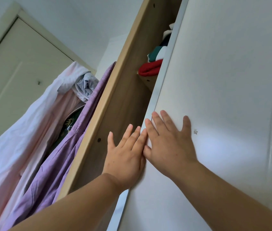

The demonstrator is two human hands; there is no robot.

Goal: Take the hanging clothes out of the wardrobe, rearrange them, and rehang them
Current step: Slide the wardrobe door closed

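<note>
Two hands lie side by side on the white door (231, 80) of the wardrobe (115, 97) and touch each other. The right hand (168, 144) is flat on the door face near its left edge, with the fingers straight and spread. The left hand (127, 154) is at that same edge, and its straight fingers reach over the narrow gap between the door and the wooden side wall. The grip of each hand is open and holds nothing.

High in the gap a shelf (144, 79) carries folded pieces: a red one (150, 69) at the bottom and a green one (155, 53) above it.

Some clothes hang outside, to the left of the wardrobe. A purple cloth (62, 160) falls just beside the side wall. Left of it hangs a pink cloth (23, 139), and a grey-blue cloth (85, 87) is bunched at the top between them. Behind them stands a room door (15, 72).
</note>
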